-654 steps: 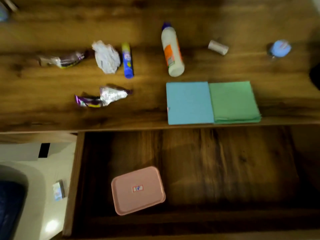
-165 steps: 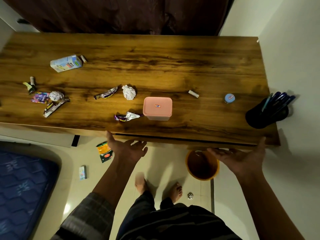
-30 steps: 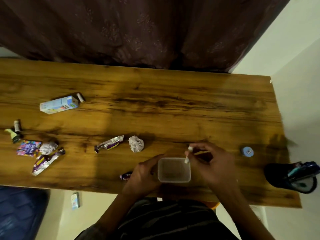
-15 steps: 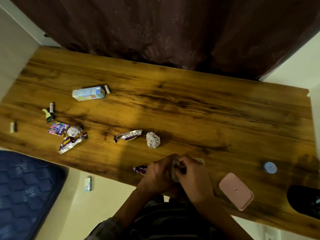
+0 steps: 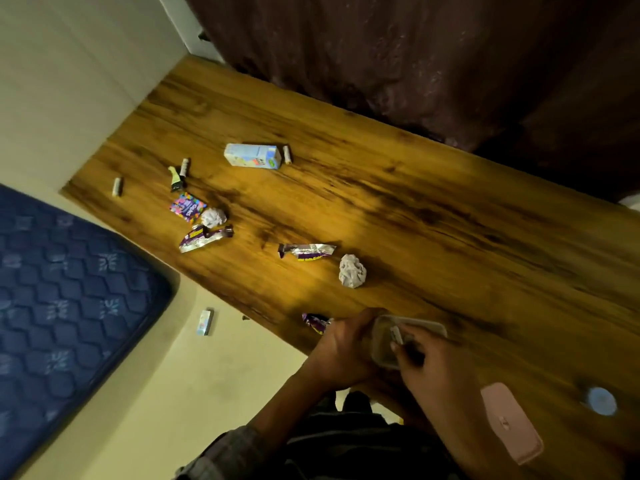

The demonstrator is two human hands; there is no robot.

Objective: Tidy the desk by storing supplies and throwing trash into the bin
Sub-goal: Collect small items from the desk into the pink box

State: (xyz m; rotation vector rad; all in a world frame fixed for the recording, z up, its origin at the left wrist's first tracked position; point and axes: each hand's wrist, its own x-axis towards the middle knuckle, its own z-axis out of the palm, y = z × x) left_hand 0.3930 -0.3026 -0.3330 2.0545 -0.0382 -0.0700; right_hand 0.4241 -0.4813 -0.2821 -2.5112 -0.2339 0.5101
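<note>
A clear plastic container (image 5: 420, 325) stands open near the desk's front edge. My left hand (image 5: 341, 348) grips its left side. My right hand (image 5: 427, 370) pinches a small white stick (image 5: 396, 335) just inside the container's mouth. The pink lid (image 5: 512, 424) lies to the right of my right arm. Trash is spread over the wooden desk (image 5: 450, 209): a crumpled paper ball (image 5: 352, 270), a purple foil wrapper (image 5: 306, 251), and another wrapper (image 5: 317, 322) partly hidden by my left hand.
Farther left lie a small carton (image 5: 252, 155), a colourful sweets packet (image 5: 188, 206), a second paper ball (image 5: 213, 217), a torn wrapper (image 5: 204, 237) and several small white sticks (image 5: 117, 186). A blue round cap (image 5: 602, 400) sits at the right. A blue mattress (image 5: 69, 289) is below left.
The view has swung left and tilted. My right hand has brought the white stick down into the container's mouth, while my left hand still holds the container.
</note>
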